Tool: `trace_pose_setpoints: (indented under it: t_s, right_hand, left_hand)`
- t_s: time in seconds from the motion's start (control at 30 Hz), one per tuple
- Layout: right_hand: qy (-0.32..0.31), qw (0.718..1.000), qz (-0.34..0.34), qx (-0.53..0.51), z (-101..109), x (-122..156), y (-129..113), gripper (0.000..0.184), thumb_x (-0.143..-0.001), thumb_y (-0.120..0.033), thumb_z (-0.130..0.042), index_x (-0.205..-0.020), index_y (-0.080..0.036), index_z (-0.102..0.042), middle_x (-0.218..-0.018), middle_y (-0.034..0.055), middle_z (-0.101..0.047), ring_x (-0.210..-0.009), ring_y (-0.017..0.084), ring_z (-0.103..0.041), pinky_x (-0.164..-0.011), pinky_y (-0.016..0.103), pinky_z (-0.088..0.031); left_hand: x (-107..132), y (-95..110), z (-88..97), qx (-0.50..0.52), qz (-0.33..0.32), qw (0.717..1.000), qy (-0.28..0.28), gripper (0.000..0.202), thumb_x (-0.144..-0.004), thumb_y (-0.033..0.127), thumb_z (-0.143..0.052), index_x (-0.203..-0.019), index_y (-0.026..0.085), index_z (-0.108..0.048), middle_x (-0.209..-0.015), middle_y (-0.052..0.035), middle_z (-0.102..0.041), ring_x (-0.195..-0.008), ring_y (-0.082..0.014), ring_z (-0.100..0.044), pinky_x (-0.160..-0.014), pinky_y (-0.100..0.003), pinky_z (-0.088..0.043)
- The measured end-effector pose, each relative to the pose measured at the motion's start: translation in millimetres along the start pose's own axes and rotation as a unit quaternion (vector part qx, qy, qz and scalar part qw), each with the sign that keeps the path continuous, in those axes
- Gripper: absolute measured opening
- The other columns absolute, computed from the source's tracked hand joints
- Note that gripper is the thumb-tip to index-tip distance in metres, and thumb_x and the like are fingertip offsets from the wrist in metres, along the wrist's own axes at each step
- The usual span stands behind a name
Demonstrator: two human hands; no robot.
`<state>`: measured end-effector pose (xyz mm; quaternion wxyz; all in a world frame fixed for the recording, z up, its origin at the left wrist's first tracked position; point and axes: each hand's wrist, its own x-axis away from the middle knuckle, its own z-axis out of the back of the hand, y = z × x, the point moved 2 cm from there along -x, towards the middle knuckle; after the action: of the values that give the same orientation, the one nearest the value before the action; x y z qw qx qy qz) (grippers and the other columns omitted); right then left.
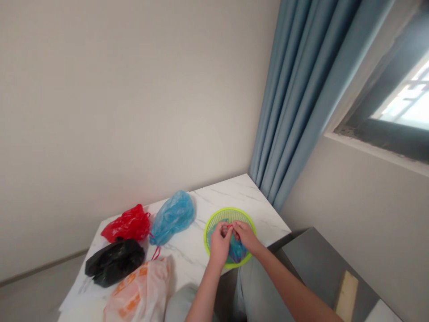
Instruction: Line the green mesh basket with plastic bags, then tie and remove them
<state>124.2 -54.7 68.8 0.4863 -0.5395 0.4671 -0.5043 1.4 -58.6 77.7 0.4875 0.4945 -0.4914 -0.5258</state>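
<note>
Over the green basket point(231, 215), both hands point(219, 239) pinch what seems a red tie point(229, 226) above blue plastic point(236, 251).

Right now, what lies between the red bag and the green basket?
In the head view, a light blue bag lies between the red bag and the green basket.

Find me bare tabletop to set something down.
Bare tabletop shows between the green basket and the curtain, and between that basket and the blue bag by the wall. Crowded: the left end, with red bag, black bag and white-orange bag; and the basket, under left hand and right hand.
</note>
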Motion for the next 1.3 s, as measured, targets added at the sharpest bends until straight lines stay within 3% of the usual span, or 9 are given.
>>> trace_pose_setpoints:
  t_s: [0.1,0.27,0.43,0.63,0.8,0.97,1.13,1.3]
  right_hand:
    - [-0.013,0.999,0.012,0.035,-0.1,2.6,-6.5,0.042,-0.091,-0.052,-0.046,-0.062,-0.022,-0.051,-0.053,-0.0036,-0.046,-0.05,0.013,-0.042,-0.05,0.026,-0.032]
    - [0.003,0.996,0.032,0.082,2.1,1.1,-14.3,0.028,-0.092,-0.037,-0.047,-0.071,-0.02,-0.057,-0.058,-0.0039,-0.049,-0.055,0.013,-0.046,-0.056,0.026,-0.036]
    - [-0.013,0.998,0.004,0.054,0.8,0.0,-18.0,0.011,-0.085,-0.032,-0.055,-0.084,-0.021,-0.057,-0.055,-0.0073,-0.047,-0.052,0.012,-0.044,-0.05,0.025,-0.032]
    - [-0.02,0.999,0.005,0.043,-0.5,-0.9,-12.4,0.011,-0.087,-0.033,-0.051,-0.091,-0.023,-0.048,-0.054,-0.0098,-0.043,-0.049,0.012,-0.038,-0.048,0.023,-0.027]
    - [-0.009,0.984,0.095,0.151,4.6,6.5,-17.3,0.009,-0.079,-0.014,-0.05,-0.077,-0.022,-0.048,-0.068,-0.0045,-0.05,-0.065,0.013,-0.048,-0.062,0.025,-0.037]
    - [-0.037,0.942,0.207,0.262,12.5,20.8,-34.7,0.021,-0.079,-0.005,-0.045,-0.074,-0.021,-0.058,-0.083,0.0022,-0.059,-0.085,0.017,-0.055,-0.082,0.031,-0.042]
    - [-0.036,0.919,0.247,0.305,16.4,25.9,-34.3,0.025,-0.082,-0.004,-0.046,-0.08,-0.02,-0.065,-0.091,0.0044,-0.064,-0.091,0.018,-0.058,-0.087,0.034,-0.046]
    - [-0.004,0.917,0.245,0.314,17.5,29.1,-28.6,0.026,-0.084,-0.005,-0.046,-0.081,-0.02,-0.067,-0.104,0.0063,-0.066,-0.101,0.018,-0.059,-0.092,0.035,-0.046]
  left_hand:
    - [1.5,-3.9,-0.3,0.034,0.018,0.999,-0.022,0.021,-0.084,0.039,-0.062,-0.077,0.021,-0.053,-0.066,0.001,-0.061,-0.061,-0.0166,-0.058,-0.063,-0.027,-0.043]
    - [6.8,0.1,6.0,-0.048,-0.005,0.999,-0.005,0.023,-0.086,0.037,-0.06,-0.072,0.02,-0.051,-0.064,0.0034,-0.052,-0.059,-0.0133,-0.048,-0.06,-0.025,-0.037]
    - [8.4,14.3,11.4,-0.131,-0.075,0.988,-0.03,0.012,-0.084,0.028,-0.061,-0.076,0.021,-0.055,-0.07,0.0019,-0.056,-0.067,-0.015,-0.052,-0.066,-0.026,-0.04]
    - [3.3,23.5,16.7,-0.156,-0.106,0.98,-0.066,0.012,-0.086,0.026,-0.06,-0.09,0.021,-0.07,-0.086,-0.0054,-0.07,-0.078,-0.0199,-0.062,-0.076,-0.032,-0.045]
    - [0.6,21.3,23.0,-0.186,-0.117,0.975,-0.036,0.015,-0.086,0.023,-0.061,-0.091,0.022,-0.075,-0.088,-0.0075,-0.072,-0.081,-0.0225,-0.062,-0.08,-0.035,-0.044]
    - [0.0,18.7,26.0,-0.212,-0.131,0.965,-0.079,0.018,-0.087,0.022,-0.059,-0.091,0.022,-0.077,-0.088,-0.0079,-0.072,-0.082,-0.0223,-0.062,-0.08,-0.035,-0.044]
    - [1.8,14.1,25.6,-0.225,-0.075,0.962,-0.132,0.018,-0.084,0.02,-0.059,-0.086,0.02,-0.077,-0.081,-0.0058,-0.072,-0.077,-0.0194,-0.061,-0.074,-0.031,-0.043]
    - [6.4,3.9,23.7,-0.087,0.11,0.979,-0.146,0.013,-0.075,0.025,-0.066,-0.076,0.017,-0.076,-0.063,-0.0017,-0.067,-0.057,-0.014,-0.053,-0.059,-0.026,-0.038]
